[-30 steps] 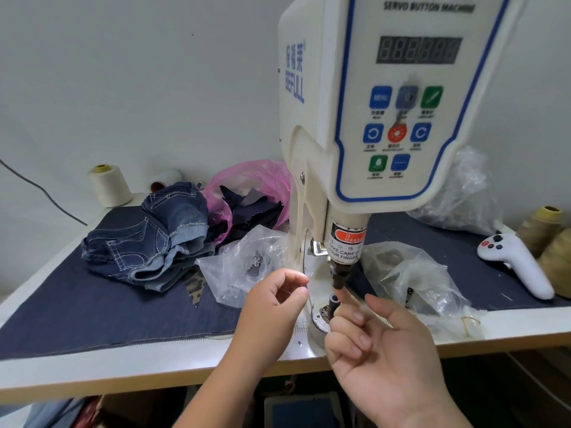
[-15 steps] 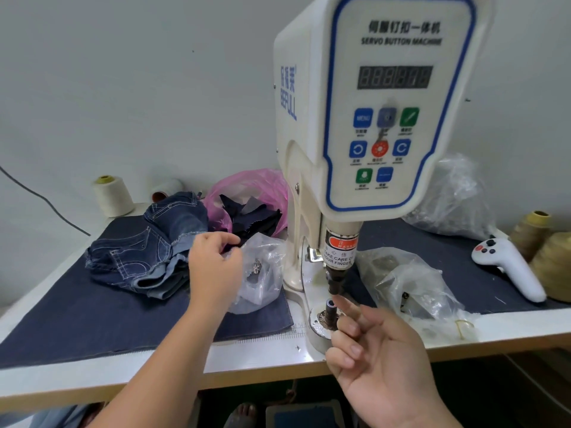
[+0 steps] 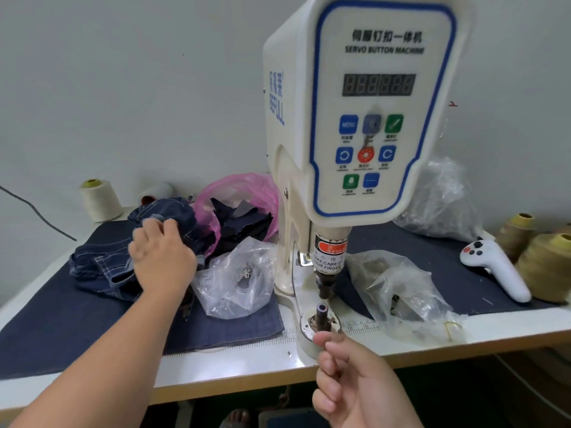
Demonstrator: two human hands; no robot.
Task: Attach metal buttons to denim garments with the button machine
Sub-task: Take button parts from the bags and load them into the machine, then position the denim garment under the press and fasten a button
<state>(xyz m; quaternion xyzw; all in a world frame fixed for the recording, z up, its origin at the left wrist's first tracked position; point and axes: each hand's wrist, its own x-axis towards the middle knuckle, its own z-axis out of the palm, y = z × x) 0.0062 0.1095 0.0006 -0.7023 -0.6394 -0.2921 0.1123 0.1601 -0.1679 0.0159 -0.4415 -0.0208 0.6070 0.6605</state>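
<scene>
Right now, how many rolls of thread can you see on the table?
4, maybe more. A cream cone stands far left by the wall, a white spool lies beside it, and two tan cones stand at the right edge, where more may be cut off.

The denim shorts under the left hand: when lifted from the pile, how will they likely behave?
The denim shorts lie crumpled and folded, so they will probably hang limp and unfold rather than keep their shape. The thick seams suggest some weight. The left hand rests on top of them, so a loose end may drag against the pink bag beside them.
</scene>
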